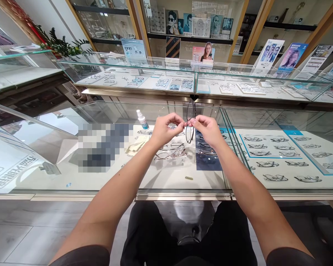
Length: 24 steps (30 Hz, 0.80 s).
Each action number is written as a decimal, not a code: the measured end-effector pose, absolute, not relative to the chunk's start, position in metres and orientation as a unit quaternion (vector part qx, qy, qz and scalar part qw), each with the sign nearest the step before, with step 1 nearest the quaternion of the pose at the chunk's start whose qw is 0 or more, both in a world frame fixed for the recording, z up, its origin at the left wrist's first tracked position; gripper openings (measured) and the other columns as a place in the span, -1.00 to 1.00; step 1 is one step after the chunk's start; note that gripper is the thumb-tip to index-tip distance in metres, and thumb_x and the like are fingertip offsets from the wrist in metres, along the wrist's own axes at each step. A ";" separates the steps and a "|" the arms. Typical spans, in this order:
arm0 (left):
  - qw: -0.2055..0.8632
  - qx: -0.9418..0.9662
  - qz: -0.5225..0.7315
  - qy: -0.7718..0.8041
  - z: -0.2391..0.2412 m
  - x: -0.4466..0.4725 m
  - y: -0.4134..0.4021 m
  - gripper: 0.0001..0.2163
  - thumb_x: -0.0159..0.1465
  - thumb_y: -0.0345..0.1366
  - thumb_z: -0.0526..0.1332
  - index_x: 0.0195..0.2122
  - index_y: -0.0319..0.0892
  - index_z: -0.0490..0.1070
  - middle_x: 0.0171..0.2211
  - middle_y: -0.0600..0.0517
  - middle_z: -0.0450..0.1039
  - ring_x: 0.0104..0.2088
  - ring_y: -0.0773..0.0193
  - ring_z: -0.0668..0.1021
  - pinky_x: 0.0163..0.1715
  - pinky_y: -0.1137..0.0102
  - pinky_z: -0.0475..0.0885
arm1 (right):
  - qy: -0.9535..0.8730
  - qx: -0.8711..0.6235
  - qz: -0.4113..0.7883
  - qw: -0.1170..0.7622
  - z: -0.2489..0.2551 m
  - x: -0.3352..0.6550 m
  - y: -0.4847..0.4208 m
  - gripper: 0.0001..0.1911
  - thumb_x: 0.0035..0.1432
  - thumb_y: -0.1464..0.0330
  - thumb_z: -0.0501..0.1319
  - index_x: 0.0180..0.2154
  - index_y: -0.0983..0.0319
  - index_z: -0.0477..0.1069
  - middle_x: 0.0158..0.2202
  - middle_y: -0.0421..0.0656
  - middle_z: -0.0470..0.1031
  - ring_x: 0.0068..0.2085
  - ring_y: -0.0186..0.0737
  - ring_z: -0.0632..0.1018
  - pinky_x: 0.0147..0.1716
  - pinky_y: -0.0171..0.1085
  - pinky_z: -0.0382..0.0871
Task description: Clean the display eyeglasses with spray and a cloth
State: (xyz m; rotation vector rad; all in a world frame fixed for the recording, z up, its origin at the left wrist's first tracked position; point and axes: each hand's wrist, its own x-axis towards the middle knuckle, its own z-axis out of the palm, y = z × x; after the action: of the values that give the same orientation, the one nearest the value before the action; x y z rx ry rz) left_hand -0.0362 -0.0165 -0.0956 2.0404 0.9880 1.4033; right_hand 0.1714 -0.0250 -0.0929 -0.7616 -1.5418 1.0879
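Both my hands are raised over a glass display counter (161, 184) and pinch one pair of black-framed glasses (190, 111) between them. The frame stands on end, one lens above the fingers and one below. My left hand (163, 129) grips it from the left with fingertips closed. My right hand (208, 129) grips it from the right in the same way. On the counter under my hands lie other pairs of glasses (170, 154). A small white spray bottle (142, 120) stands just left of my left hand, beside a pale folded cloth (135, 146).
A small brass-coloured piece (189, 178) lies on the glass near the front edge. The case to the right holds several rows of glasses (277, 155) on white trays. A second glass counter (194, 79) with displays and posters runs across behind. Potted greenery (61, 44) stands far left.
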 end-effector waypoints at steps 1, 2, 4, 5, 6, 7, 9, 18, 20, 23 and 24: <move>0.231 0.751 0.502 0.362 -0.094 -0.038 -0.016 -0.91 0.26 -0.24 0.36 -0.33 -0.12 0.58 -0.35 -0.01 0.69 -0.31 0.18 0.69 -0.20 0.30 0.58 | -0.649 -0.322 0.450 0.523 -0.093 0.172 -0.025 -0.45 0.15 -0.21 0.44 -0.39 0.14 0.58 -0.29 -0.12 0.67 -0.14 -0.06 0.65 0.03 -0.08 0.51; 0.223 0.759 0.493 0.363 -0.093 -0.039 -0.016 -0.91 0.25 -0.23 0.37 -0.33 -0.13 0.59 -0.36 -0.01 0.69 -0.33 0.19 0.69 -0.21 0.30 0.58 | -0.653 -0.325 0.444 0.521 -0.093 0.173 -0.024 -0.45 0.15 -0.21 0.43 -0.39 0.15 0.58 -0.29 -0.12 0.67 -0.15 -0.07 0.64 0.00 -0.09 0.50; 0.199 0.778 0.472 0.364 -0.091 -0.042 -0.016 -0.91 0.25 -0.24 0.37 -0.32 -0.12 0.62 -0.37 0.01 0.69 -0.36 0.21 0.67 -0.21 0.30 0.58 | -0.662 -0.334 0.431 0.514 -0.093 0.174 -0.025 -0.44 0.15 -0.21 0.43 -0.41 0.16 0.57 -0.30 -0.13 0.67 -0.17 -0.09 0.62 -0.04 -0.11 0.49; 0.188 0.785 0.464 0.363 -0.090 -0.042 -0.016 -0.92 0.25 -0.24 0.37 -0.32 -0.12 0.62 -0.38 0.02 0.69 -0.37 0.22 0.66 -0.20 0.31 0.58 | -0.667 -0.338 0.426 0.510 -0.093 0.174 -0.025 -0.44 0.15 -0.21 0.43 -0.42 0.16 0.56 -0.31 -0.13 0.67 -0.18 -0.09 0.61 -0.06 -0.12 0.48; 0.180 0.790 0.461 0.362 -0.090 -0.042 -0.016 -0.93 0.24 -0.25 0.37 -0.33 -0.11 0.62 -0.39 0.03 0.69 -0.38 0.23 0.66 -0.21 0.31 0.57 | -0.671 -0.341 0.421 0.507 -0.093 0.174 -0.025 -0.44 0.15 -0.20 0.44 -0.43 0.16 0.55 -0.31 -0.14 0.66 -0.19 -0.10 0.60 -0.08 -0.13 0.47; 0.177 0.789 0.463 0.361 -0.090 -0.041 -0.016 -0.93 0.24 -0.26 0.37 -0.35 -0.11 0.61 -0.40 0.03 0.68 -0.38 0.23 0.65 -0.21 0.31 0.57 | -0.673 -0.344 0.417 0.505 -0.093 0.174 -0.025 -0.44 0.15 -0.20 0.44 -0.43 0.16 0.54 -0.32 -0.14 0.65 -0.20 -0.10 0.59 -0.09 -0.13 0.46; 0.197 0.773 0.485 0.358 -0.092 -0.038 -0.017 -0.93 0.23 -0.27 0.36 -0.37 -0.12 0.59 -0.41 0.03 0.68 -0.38 0.22 0.66 -0.23 0.31 0.56 | -0.673 -0.340 0.415 0.509 -0.094 0.173 -0.025 -0.45 0.17 -0.20 0.42 -0.42 0.16 0.55 -0.33 -0.15 0.64 -0.20 -0.10 0.59 -0.08 -0.13 0.46; 0.297 0.681 0.571 0.349 -0.097 -0.026 -0.020 -0.87 0.17 -0.21 0.42 -0.39 -0.13 0.55 -0.35 -0.03 0.68 -0.30 0.18 0.68 -0.17 0.24 0.59 | -0.661 -0.320 0.411 0.540 -0.096 0.166 -0.028 -0.46 0.20 -0.21 0.39 -0.36 0.13 0.57 -0.28 -0.12 0.64 -0.14 -0.08 0.60 0.02 -0.10 0.48; 0.303 0.679 0.574 0.344 -0.096 -0.026 -0.020 -0.85 0.17 -0.20 0.43 -0.40 -0.14 0.54 -0.35 -0.03 0.68 -0.31 0.18 0.67 -0.18 0.25 0.59 | -0.663 -0.318 0.408 0.541 -0.095 0.166 -0.028 -0.46 0.21 -0.21 0.39 -0.36 0.13 0.57 -0.28 -0.12 0.63 -0.15 -0.08 0.60 0.02 -0.10 0.48; 0.306 0.683 0.571 0.337 -0.095 -0.026 -0.021 -0.85 0.16 -0.21 0.44 -0.41 -0.15 0.55 -0.36 -0.04 0.68 -0.31 0.19 0.67 -0.20 0.27 0.59 | -0.666 -0.309 0.409 0.542 -0.094 0.167 -0.029 -0.49 0.23 -0.18 0.40 -0.36 0.14 0.57 -0.28 -0.12 0.63 -0.15 -0.08 0.60 0.01 -0.10 0.46; 0.306 0.686 0.570 0.334 -0.094 -0.027 -0.021 -0.85 0.17 -0.22 0.44 -0.41 -0.15 0.55 -0.36 -0.04 0.68 -0.32 0.20 0.67 -0.20 0.28 0.60 | -0.667 -0.309 0.408 0.542 -0.093 0.167 -0.029 -0.48 0.23 -0.18 0.39 -0.36 0.14 0.57 -0.29 -0.12 0.63 -0.15 -0.08 0.60 0.01 -0.10 0.46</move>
State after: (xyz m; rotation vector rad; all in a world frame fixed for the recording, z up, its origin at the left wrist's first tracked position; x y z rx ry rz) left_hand -0.0265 -0.0208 -0.0942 1.8156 0.8831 1.5082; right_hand 0.1671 -0.0293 -0.0934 -0.7328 -1.5834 0.9694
